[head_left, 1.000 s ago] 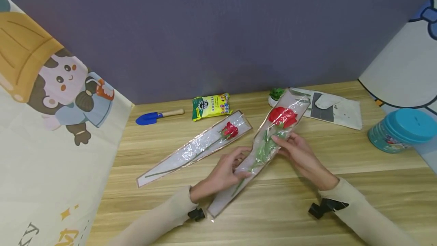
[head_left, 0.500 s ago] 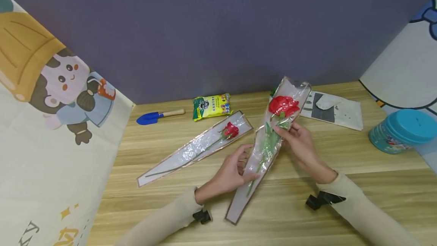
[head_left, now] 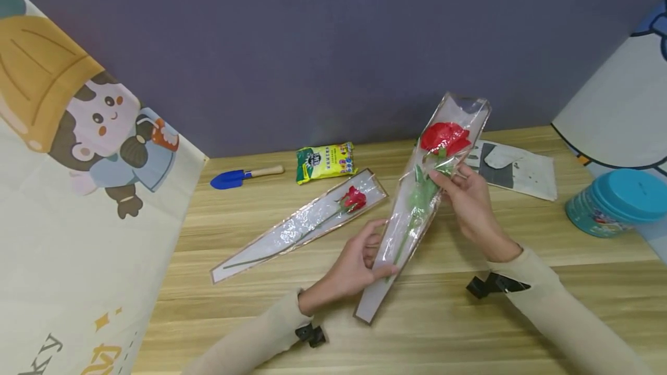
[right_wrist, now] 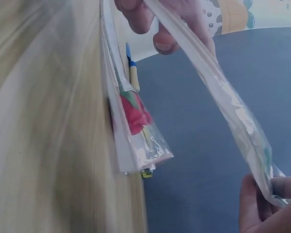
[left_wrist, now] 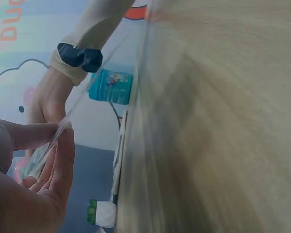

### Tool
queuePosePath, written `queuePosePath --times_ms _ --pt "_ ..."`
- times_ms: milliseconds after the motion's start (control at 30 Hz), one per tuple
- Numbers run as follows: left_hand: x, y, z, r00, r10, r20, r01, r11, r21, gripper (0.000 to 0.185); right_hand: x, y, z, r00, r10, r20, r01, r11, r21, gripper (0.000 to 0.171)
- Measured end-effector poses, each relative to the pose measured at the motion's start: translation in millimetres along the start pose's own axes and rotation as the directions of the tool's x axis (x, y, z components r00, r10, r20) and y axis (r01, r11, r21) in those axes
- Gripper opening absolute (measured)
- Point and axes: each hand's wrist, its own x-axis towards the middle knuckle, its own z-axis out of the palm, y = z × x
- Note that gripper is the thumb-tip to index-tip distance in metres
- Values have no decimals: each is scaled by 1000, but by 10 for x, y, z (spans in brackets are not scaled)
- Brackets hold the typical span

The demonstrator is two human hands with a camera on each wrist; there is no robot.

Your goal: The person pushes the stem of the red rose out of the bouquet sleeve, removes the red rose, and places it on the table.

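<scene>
Held rose (head_left: 424, 190): in a long tapering clear sleeve with a pale backing, lifted slanting over the middle of the surface (head_left: 521, 317), so only its narrow tip is low.
Left hand (head_left: 359, 262): fingers pinching the sleeve's lower part.
Right hand (head_left: 469, 195): fingers grasping it below the red bloom.
Second rose (head_left: 302, 224): flat, same crinkly wrap, toward the back edge.
Behind: blue trowel (head_left: 231, 178), glossy yellow packet (head_left: 325, 162).

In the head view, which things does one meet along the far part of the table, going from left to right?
Blue trowel → green and yellow packet → wrapped rose lying on the table → wrapped rose held up by both hands → white paper bag → teal tin.
</scene>
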Motion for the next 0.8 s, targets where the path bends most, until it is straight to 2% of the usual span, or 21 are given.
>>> queuePosePath --times_ms 100,200,567,800 --pt "-3 25 3 1000 0 -2 0 1000 -23 94 20 -24 14 1000 -14 -1 14 1000 8 51" --pt "0 30 7 1000 7 -2 -7 999 -37 94 28 -38 27 1000 -27 -10 27 1000 7 56" --pt "-35 -10 37 999 33 -32 -34 999 -41 84 18 -10 112 999 -32 -22 30 997 -77 36" --pt "-40 -40 39 998 47 -44 -49 998 -41 82 2 44 127 999 -39 -13 37 995 -90 32"
